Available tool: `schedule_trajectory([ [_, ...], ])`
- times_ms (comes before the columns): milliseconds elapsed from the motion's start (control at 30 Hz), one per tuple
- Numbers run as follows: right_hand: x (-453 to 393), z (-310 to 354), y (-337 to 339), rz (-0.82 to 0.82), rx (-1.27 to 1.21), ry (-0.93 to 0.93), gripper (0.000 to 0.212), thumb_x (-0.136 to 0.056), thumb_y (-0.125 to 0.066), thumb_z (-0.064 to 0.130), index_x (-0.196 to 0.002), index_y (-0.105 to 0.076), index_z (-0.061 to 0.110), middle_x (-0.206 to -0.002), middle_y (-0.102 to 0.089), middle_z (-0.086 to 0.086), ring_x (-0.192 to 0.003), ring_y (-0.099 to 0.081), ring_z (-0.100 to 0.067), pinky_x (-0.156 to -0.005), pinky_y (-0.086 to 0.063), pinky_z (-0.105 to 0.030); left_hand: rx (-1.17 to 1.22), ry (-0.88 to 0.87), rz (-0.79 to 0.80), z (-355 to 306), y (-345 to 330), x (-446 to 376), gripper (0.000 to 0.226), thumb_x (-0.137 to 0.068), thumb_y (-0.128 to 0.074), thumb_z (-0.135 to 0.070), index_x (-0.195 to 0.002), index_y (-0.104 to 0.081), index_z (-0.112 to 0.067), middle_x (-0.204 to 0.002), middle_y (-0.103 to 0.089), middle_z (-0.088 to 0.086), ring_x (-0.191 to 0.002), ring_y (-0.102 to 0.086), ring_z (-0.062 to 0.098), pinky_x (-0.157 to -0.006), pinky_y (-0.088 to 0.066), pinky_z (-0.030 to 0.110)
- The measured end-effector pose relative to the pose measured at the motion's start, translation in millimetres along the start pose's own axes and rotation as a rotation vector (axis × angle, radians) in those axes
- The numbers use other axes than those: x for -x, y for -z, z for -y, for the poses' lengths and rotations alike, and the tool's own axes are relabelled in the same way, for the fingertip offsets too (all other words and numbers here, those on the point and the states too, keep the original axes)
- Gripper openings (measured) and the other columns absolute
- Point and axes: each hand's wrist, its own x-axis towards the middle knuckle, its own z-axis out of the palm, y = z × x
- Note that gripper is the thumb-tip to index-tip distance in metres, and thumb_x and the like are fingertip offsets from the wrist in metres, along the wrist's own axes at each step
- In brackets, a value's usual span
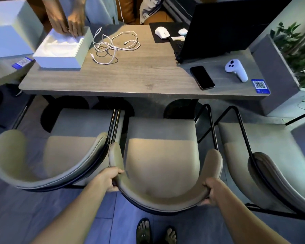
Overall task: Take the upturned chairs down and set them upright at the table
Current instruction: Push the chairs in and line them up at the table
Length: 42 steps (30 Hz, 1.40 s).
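Note:
Three beige padded chairs with black metal frames stand upright on the floor in front of the wooden table (130, 80). The middle chair (162, 155) faces the table. My left hand (109, 180) grips the left side of its curved backrest, and my right hand (213, 191) grips the right side. The left chair (56, 152) stands close beside it, their frames almost touching. The right chair (275, 155) stands a short gap away and runs out of view at the right edge.
On the table lie a white cable (114, 44), white boxes (63, 48), a laptop (224, 27), a mouse (162, 32), a phone (202, 77) and a white controller (236, 69). Another person's hands (69, 20) touch a box. A planter (292, 55) stands at the right. My sandalled feet (155, 231) are behind the chair.

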Motion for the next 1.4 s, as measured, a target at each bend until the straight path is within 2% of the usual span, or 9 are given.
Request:
schedule_trajectory([
  [367, 3.8, 2.3, -14.2, -0.04, -0.029, 0.022, 0.038, -0.089, -0.061, 0.006, -0.126, -0.051, 0.002, -0.105, -0.065, -0.024, -0.069, -0.063, -0.039, -0.029, -0.045, -0.053, -0.034, -0.083, 0.081, -8.2, 15.3, -9.1, 0.032, -0.091, -0.065, -0.016, -0.116, -0.051, -0.005, -0.094, -0.059, 0.015, -0.096, -0.059, 0.032, -0.079, -0.054, 0.05],
  [467, 16.5, 1.5, -20.4, -0.154, -0.131, 0.062, 0.074, -0.08, -0.069, 0.01, -0.146, -0.034, 0.004, -0.139, -0.051, -0.024, -0.105, -0.061, -0.041, -0.065, -0.057, -0.058, -0.103, -0.11, 0.121, -1.2, 22.5, -13.5, 0.05, -0.087, -0.068, -0.032, -0.127, -0.051, -0.007, -0.106, -0.062, 0.017, -0.096, -0.062, 0.033, -0.074, -0.056, 0.05],
  [533, 35.8, 4.5, -31.8, -0.356, 0.011, 0.198, 0.087, -0.083, -0.065, 0.012, -0.154, -0.015, 0.005, -0.157, -0.026, -0.02, -0.138, -0.035, -0.038, -0.108, -0.038, -0.052, -0.222, -0.122, 0.113, -0.9, 30.8, -14.5, 0.063, -0.084, -0.064, -0.051, -0.13, -0.049, -0.011, -0.124, -0.058, 0.015, -0.111, -0.058, 0.035, -0.084, -0.054, 0.048],
  [633, 75.7, 14.9, -64.9, -0.6, 0.218, 0.366, 0.083, -0.087, -0.06, 0.016, -0.155, -0.013, 0.008, -0.164, -0.008, -0.016, -0.151, -0.008, -0.032, -0.115, -0.019, -0.052, -0.488, -0.28, -0.114, -14.5, 49.4, -20.3, 0.077, -0.084, -0.049, -0.067, -0.133, -0.05, -0.008, -0.133, -0.056, 0.014, -0.116, -0.056, 0.034, -0.085, -0.052, 0.038],
  [733, 96.2, 23.4, -103.8, -0.439, 0.455, 0.426, 0.078, -0.088, -0.055, 0.031, -0.154, -0.02, 0.012, -0.164, -0.013, -0.011, -0.151, -0.008, -0.028, -0.117, -0.016, -0.053, -0.678, -0.557, -0.458, -40.3, 68.5, -25.9, 0.053, -0.094, -0.041, -0.052, -0.121, -0.061, -0.011, -0.124, -0.064, 0.017, -0.113, -0.06, 0.034, -0.091, -0.048, 0.035],
  [867, 121.2, 32.2, -165.4, -0.05, 0.412, 0.463, 0.077, -0.089, -0.059, 0.04, -0.149, -0.027, 0.003, -0.153, -0.037, -0.017, -0.141, -0.035, -0.033, -0.114, -0.033, -0.039, -0.777, -0.781, -0.586, -55.3, 90.6, -39.7, 0.029, -0.09, -0.051, -0.033, -0.114, -0.062, -0.021, -0.12, -0.063, 0.011, -0.112, -0.058, 0.033, -0.093, -0.047, 0.036],
  [967, 143.6, 35.6, -208.2, 0.235, 0.39, 0.5, 0.07, -0.096, -0.057, 0.035, -0.152, -0.025, 0.006, -0.152, -0.039, -0.015, -0.139, -0.039, -0.031, -0.11, -0.034, -0.033, -0.922, -0.751, -0.475, -57.6, 110.1, -59.5, 0.058, -0.082, -0.059, -0.044, -0.135, -0.045, -0.025, -0.129, -0.053, 0.011, -0.121, -0.049, 0.032, -0.1, -0.043, 0.039],
  [1100, 154.7, 28.9, -250.6, 0.382, 0.517, 0.567, 0.082, -0.094, -0.06, 0.039, -0.156, -0.015, 0.009, -0.158, -0.031, -0.008, -0.144, -0.033, -0.024, -0.113, -0.026, -0.026, -1.118, -0.596, -0.205, -55.9, 133.7, -80.7, 0.08, -0.071, -0.06, -0.05, -0.143, -0.025, -0.042, -0.126, -0.061, 0.006, -0.11, -0.06, 0.031, -0.094, -0.048, 0.039],
  [1400, 144.5, 13.0, -287.6, 0.287, 0.77, 0.634, 0.091, -0.093, -0.059, 0.032, -0.159, 0.003, 0.024, -0.156, -0.037, -0.013, -0.14, -0.039, -0.033, -0.116, -0.03, -0.04, -1.273, -0.648, -0.173, -47.6, 149.3, -88.4, 0.078, -0.085, -0.046, -0.03, -0.15, -0.006, -0.048, -0.134, -0.059, 0.01, -0.115, -0.059, 0.036, -0.094, -0.048, 0.034],
])
